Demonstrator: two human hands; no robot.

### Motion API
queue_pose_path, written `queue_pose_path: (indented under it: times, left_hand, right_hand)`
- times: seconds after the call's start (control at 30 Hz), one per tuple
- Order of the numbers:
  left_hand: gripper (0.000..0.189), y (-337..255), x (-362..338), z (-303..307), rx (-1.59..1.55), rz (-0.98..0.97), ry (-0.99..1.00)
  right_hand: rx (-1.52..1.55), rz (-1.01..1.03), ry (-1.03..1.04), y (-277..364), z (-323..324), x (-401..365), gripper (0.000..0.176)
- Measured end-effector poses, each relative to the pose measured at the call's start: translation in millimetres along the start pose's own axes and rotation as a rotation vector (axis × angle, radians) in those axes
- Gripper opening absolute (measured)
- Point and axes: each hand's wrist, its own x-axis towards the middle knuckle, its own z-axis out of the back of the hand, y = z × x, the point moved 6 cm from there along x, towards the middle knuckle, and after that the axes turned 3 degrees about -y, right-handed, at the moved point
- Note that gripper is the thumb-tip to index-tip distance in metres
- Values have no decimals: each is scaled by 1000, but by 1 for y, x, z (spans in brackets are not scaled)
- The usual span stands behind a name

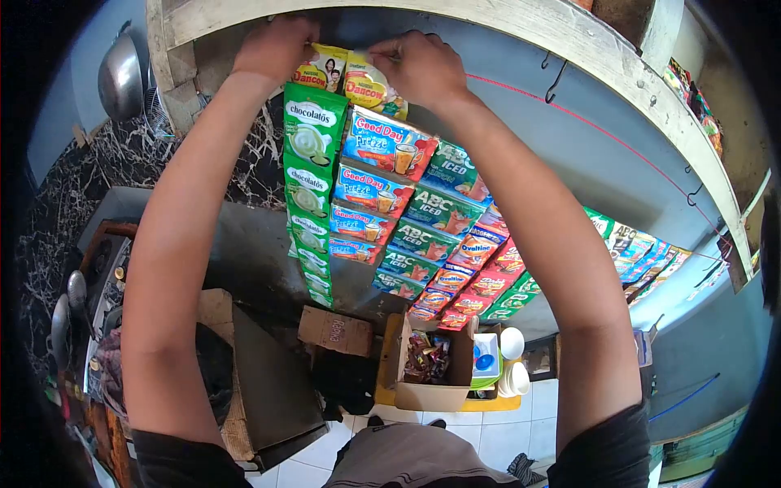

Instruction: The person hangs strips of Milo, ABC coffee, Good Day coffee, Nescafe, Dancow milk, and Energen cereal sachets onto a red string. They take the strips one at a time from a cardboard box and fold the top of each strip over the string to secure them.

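Note:
Both arms reach up to a row of hanging drink sachets. My left hand is closed at the upper left corner of a yellow Dancow milk sachet; its fingertips are partly hidden. With thumb and fingers pinched, my right hand holds the top edge of a second Dancow sachet, just right of the first. Beneath them hang a strip of green Chocolatos sachets and a strip of blue Good Day Freeze sachets. Green ABC Iced sachets hang below my right forearm.
A red string runs along the wall under a whitish wooden beam with metal hooks. Ovaltine sachets hang farther right. Below stand an open cardboard box of small packets and white cups. A wok hangs left.

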Motion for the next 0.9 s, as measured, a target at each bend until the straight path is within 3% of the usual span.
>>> queue_pose_path:
  times: [0.23,0.33,0.4,0.53,0.6,0.67,0.8,0.9]
  left_hand:
    - [36,-18,-39,11,140,30,-65]
    - [35,-31,-60,23,14,50,-128]
    - [31,-48,-75,40,-254,-5,-217]
    - [27,-88,-121,73,-502,11,-297]
    - [22,-103,-154,77,-633,-31,-439]
    - [17,-123,-191,68,-867,24,-463]
    - [10,-155,-290,10,-1054,221,-400]
    - [11,-189,-376,-54,-1068,455,-33]
  right_hand:
    - [-49,77,27,-1,-1,-12,34]
    - [-12,195,9,5,8,-31,38]
    - [119,361,-250,13,32,-56,42]
    - [354,321,-170,19,73,-118,36]
    - [643,179,-35,14,93,-164,31]
    - [717,224,-60,-1,98,-223,26]
    - [901,-70,197,-35,72,-359,19]
    - [922,-550,354,-66,40,-471,14]
